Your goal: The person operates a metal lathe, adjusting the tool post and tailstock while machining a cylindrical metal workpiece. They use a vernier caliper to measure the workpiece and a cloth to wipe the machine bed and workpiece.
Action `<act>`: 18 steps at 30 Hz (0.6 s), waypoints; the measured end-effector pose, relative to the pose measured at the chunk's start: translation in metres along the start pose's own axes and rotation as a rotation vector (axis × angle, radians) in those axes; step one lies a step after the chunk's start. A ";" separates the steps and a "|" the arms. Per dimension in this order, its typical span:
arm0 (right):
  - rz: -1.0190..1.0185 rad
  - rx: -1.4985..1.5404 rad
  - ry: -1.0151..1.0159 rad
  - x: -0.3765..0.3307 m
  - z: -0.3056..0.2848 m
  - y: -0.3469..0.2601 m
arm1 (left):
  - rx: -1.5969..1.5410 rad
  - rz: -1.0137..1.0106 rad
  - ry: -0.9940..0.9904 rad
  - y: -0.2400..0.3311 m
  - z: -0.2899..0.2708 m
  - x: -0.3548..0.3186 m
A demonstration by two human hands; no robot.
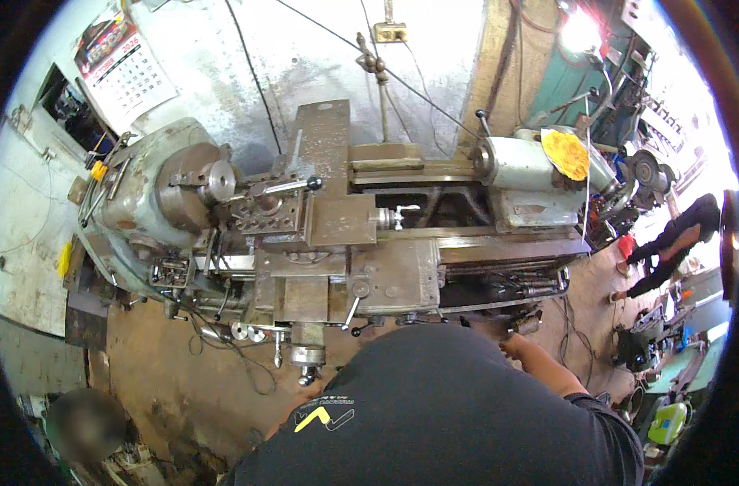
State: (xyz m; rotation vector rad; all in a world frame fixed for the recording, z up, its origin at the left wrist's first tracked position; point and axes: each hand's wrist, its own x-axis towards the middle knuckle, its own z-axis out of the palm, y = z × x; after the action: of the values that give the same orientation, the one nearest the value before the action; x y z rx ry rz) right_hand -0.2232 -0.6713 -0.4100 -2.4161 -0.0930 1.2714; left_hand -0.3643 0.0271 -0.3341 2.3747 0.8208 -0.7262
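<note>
My right hand [511, 346] is low in front of the lathe bed, at the right of my dark shirt [450, 405]. Its fingers look curled beside a short round metal part [528, 323]; the fingertips and whatever they hold are hidden. A strip of my left forearm [291, 407] shows beside the shirt, below a handwheel [308, 356], but the left hand is covered by my body. Ahead stands the lathe, with its chuck [189, 188] at left, the tool post [270, 217] and carriage [395, 275] in the middle, and the tailstock [519, 162] at right.
Lever handles [352, 312] jut from the carriage front. Loose cables [252, 373] lie on the brown floor. A yellow cloth-like piece [565, 155] rests on the tailstock. At far right are a person's legs [669, 251], machinery [645, 344] and a green container [669, 423].
</note>
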 end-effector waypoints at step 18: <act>0.118 0.104 1.635 -0.071 -0.482 -0.190 | 0.039 -0.086 0.022 0.043 -0.011 -0.052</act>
State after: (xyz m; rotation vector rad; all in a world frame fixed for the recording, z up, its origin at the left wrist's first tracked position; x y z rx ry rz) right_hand 0.1461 -0.6701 -0.0401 -2.5847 0.5439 -0.8714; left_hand -0.3668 -0.0158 -0.2805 2.3982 0.9316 -0.7582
